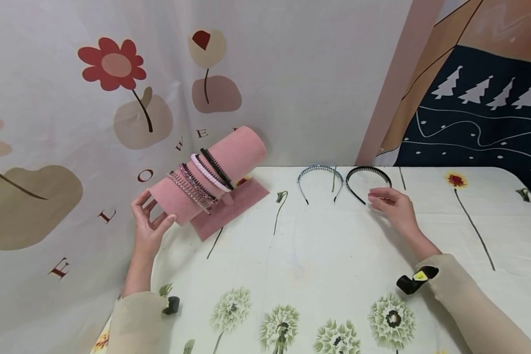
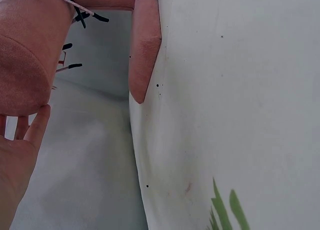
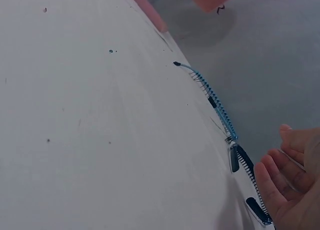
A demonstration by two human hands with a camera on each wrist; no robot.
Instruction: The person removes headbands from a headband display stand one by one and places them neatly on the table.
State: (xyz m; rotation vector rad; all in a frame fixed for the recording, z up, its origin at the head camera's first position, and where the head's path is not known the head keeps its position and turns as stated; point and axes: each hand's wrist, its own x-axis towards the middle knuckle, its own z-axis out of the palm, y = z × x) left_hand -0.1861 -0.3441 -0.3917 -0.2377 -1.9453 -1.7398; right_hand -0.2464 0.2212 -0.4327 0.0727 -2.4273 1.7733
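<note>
A pink headband stand [image 1: 248, 152], a padded roll on a flat base [image 1: 230, 209], stands at the left back of the table. Several headbands circle the roll, among them a lilac headband [image 1: 210, 172] and black ones. My left hand [image 1: 147, 231] holds the roll's near left end, thumb in front and fingers behind; its fingertips touch the lower rim in the left wrist view. By the black toothed headband [image 1: 366, 169] at the back, my right hand [image 1: 396, 209] has loosely bent fingers, covering its right leg. Beside it lies a blue-grey headband [image 1: 319, 168].
A white tablecloth [image 1: 318, 255] with printed flowers covers the table. Behind it hangs a pale curtain [image 1: 301, 98] with flower prints, and at the right back a dark panel [image 1: 478, 123] with printed trees. A small black camera [image 1: 418, 280] sits on the right wrist.
</note>
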